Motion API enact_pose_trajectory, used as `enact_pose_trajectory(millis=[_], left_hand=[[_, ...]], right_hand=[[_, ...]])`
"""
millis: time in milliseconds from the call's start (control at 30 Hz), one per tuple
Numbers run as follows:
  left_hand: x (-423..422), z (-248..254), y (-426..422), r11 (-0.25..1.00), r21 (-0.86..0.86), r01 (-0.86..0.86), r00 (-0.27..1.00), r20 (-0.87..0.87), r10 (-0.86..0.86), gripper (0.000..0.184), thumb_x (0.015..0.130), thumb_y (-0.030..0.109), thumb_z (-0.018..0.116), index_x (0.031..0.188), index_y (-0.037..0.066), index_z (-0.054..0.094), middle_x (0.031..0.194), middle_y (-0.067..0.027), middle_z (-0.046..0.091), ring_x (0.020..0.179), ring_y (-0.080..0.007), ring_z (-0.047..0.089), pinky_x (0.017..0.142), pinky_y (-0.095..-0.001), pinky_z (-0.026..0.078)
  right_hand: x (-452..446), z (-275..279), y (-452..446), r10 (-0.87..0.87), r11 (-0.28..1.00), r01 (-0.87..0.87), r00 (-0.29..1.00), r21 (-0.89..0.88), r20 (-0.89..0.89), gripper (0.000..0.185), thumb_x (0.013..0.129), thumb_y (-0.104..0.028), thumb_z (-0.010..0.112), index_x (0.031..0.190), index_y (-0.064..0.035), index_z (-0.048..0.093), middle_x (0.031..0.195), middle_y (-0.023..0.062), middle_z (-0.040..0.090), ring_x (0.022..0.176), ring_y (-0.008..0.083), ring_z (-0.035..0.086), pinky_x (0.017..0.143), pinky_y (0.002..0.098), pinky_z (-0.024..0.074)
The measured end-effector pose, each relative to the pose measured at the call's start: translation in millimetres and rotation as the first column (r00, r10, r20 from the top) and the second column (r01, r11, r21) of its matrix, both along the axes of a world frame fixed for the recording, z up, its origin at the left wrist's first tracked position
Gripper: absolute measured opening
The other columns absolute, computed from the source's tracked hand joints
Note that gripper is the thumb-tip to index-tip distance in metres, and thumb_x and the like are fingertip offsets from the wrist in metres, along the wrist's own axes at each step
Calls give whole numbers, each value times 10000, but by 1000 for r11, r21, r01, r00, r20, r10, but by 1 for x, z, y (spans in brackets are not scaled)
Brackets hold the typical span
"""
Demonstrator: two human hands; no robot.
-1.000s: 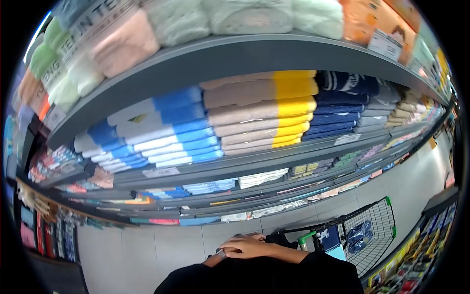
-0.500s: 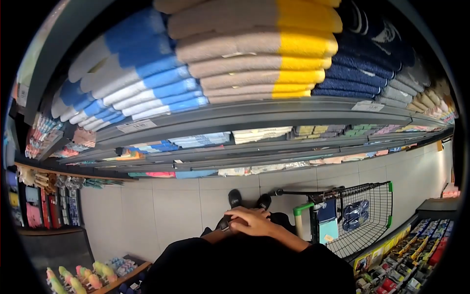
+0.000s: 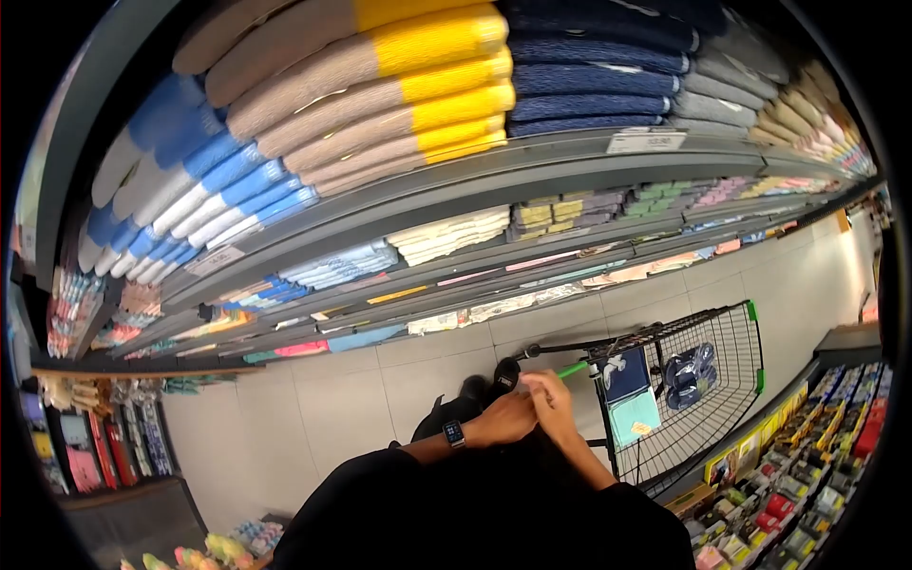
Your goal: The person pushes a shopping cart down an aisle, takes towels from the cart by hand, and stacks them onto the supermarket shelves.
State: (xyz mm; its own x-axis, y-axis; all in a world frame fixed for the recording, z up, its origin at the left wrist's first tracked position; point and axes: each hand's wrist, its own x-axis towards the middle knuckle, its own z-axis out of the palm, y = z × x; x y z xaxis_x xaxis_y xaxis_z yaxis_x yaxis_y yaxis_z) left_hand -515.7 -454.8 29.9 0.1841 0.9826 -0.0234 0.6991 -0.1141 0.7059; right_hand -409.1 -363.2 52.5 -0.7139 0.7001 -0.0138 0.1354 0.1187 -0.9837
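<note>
My left hand (image 3: 503,419), with a dark smartwatch (image 3: 454,434) on its wrist, is low in front of my body, its fingers mostly hidden. Against it is my right hand (image 3: 551,399), its fingers curled together; whatever they hold, if anything, is hidden. Just right of the hands stands a wire shopping cart (image 3: 733,366) with a green handle (image 3: 573,369). Inside it lie a navy item (image 3: 624,374), a light teal item (image 3: 635,418) and dark blue slippers (image 3: 686,376).
Shelves ahead hold folded towels: blue and white (image 3: 195,190), brown and yellow (image 3: 380,104), navy (image 3: 598,81). A rack of packaged goods (image 3: 788,484) stands at the lower right, another display (image 3: 114,446) at the left. My shoes (image 3: 506,372) are on the tiled floor (image 3: 342,408).
The view has tilted down, then turned right. My hands, earlier laid one over the other, have shifted, with the right hand now at the left hand's right side. The cart shows nearer the hands.
</note>
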Motion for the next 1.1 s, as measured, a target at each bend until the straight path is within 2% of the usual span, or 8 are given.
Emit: enact_pose_trajectory(millis=[167,300,333,433,600,767,933,1100], left_hand=[[2,5,6,984,179,1,999,32,-7,273,818,63,534,1080,-1,577,1082,-153,556,904,-320,579,804,-417,476],[9,24,12,961,276,35,999,-10,-34,383,801,71,598,1175,5,553,1189,-147,523,1130,-322,513,919,-418,437],[13,26,13,950,301,83,996,-39,-75,385,804,67,583,1182,0,554,1215,-154,520,1164,-325,495,947,-419,420],[17,22,10,922,347,173,982,-126,-137,388,809,62,559,1191,-8,559,1276,-167,510,1241,-332,451,1012,-430,378],[22,14,10,908,344,239,969,-149,-199,433,778,66,607,1205,19,556,1258,-164,508,1258,-336,434,1052,-473,334],[34,7,14,906,356,228,972,-134,-192,399,752,61,618,1145,26,553,1183,-152,521,1237,-337,443,1055,-482,322],[50,3,23,866,393,308,949,-191,-251,260,724,84,635,973,50,566,936,-107,529,1046,-301,513,1038,-462,339],[65,-8,31,845,368,387,914,-276,-298,161,681,83,647,805,71,545,825,-105,512,864,-304,520,881,-443,397]], right_hand=[[36,-16,-6,-373,924,373,928,84,-22,176,913,8,482,999,5,636,1052,119,616,947,206,592,824,287,470],[52,0,-29,-542,829,532,841,174,12,180,895,18,475,1000,9,622,1080,121,597,946,214,587,822,296,474],[54,-2,-39,-584,803,572,811,168,32,197,847,37,504,1011,7,609,1070,162,599,934,308,597,813,338,483],[63,-3,-68,-615,772,553,775,314,145,199,890,28,499,1063,-1,592,1080,149,578,937,256,593,786,304,492],[83,-20,-108,-719,671,561,652,485,241,346,791,-24,583,1134,-7,544,1078,185,585,998,381,557,870,431,440],[86,-22,-109,-755,607,453,587,654,294,317,790,-83,598,1104,-42,573,904,133,614,839,325,588,721,435,447],[90,-19,-109,-728,645,435,599,628,333,308,810,-139,591,1102,-42,580,877,139,603,833,345,584,704,447,452],[111,3,-108,-666,717,490,692,495,279,311,838,-131,593,1123,-8,580,988,174,611,920,361,600,812,423,483]])
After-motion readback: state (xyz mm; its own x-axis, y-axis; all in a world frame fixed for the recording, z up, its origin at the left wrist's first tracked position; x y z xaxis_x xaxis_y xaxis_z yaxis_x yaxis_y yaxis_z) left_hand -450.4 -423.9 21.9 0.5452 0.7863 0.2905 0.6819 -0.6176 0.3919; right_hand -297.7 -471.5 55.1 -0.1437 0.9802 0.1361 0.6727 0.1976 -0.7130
